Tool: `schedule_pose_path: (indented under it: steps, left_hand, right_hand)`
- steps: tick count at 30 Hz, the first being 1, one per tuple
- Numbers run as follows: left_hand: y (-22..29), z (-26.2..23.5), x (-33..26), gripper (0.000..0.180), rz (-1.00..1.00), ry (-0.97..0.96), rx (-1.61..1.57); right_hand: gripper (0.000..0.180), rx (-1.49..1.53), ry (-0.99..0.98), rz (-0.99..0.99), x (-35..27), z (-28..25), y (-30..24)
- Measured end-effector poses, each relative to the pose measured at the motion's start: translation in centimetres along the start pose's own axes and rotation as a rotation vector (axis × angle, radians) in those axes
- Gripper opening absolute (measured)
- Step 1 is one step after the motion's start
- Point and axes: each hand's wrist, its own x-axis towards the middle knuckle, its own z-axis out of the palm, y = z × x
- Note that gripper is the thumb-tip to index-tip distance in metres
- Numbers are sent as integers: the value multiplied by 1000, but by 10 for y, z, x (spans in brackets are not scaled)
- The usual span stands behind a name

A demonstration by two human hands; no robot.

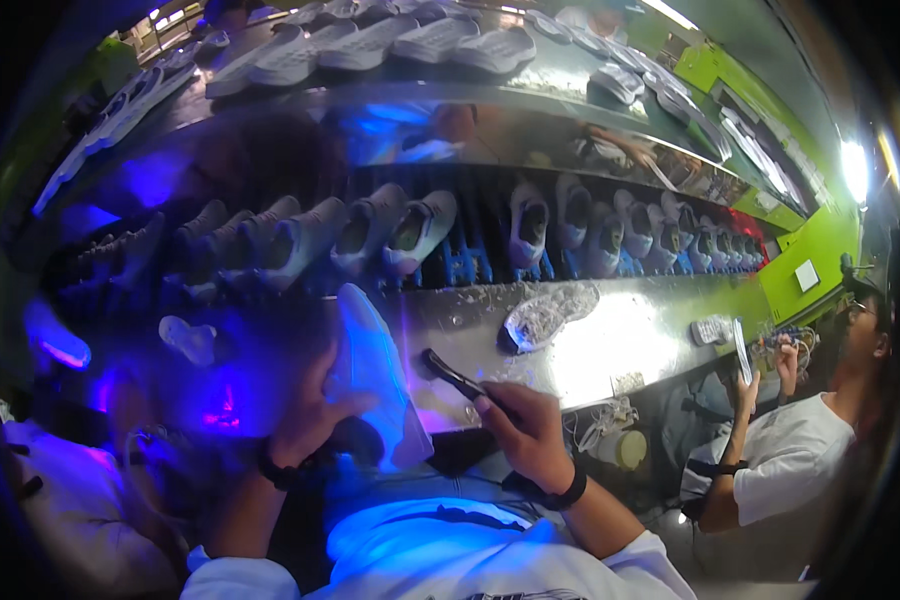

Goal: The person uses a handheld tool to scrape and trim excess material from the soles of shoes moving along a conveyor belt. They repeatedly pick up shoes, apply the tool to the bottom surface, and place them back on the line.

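Note:
A white shoe (375, 370), glowing blue under coloured light, is held on its side over my lap in front of the bench. My left hand (312, 408) is closed around it from the left, thumb across its side. My right hand (532, 428) grips a dark slim-handled tool (457, 376). The tool's wider end points up and left, short of the shoe with a gap between them. Its exact kind cannot be made out. Beyond, a shoe sole (552, 314) with crumpled clear material in it lies on the metal bench (450, 310).
Rows of white shoes (420, 232) stand on blue supports beyond the bench. Above them a shelf (530, 90) carries several soles (370, 42). A pale sole (187, 340) lies to the left. At right, a person (790, 450) holds a sole; another sits at far left. A white tub (627, 450) stands below the bench.

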Motion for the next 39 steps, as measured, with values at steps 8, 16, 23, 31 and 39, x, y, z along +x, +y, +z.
schedule_pose_path:
  steps: [8, 16, 23, 31, 39]
  left_hand:
    - [35, 36, -35, 103, 25, -44, 81]
    - [64, 45, -44, 100, -122, -54, -18]
    - [57, 45, -42, 79, -56, 53, -137]
    - [64, 47, -38, 85, -151, 120, -254]
    - [65, 54, -32, 60, -284, 194, -353]
  right_hand:
    - [19, -90, -32, -110, 2, -19, -17]
    - [20, -51, -99, -186, -17, -40, -23]
    - [19, -2, -210, -112, -31, -57, -40]
    - [19, -78, -278, -142, -45, -79, -42]
    - [22, -197, -204, -258, -41, -100, -60]
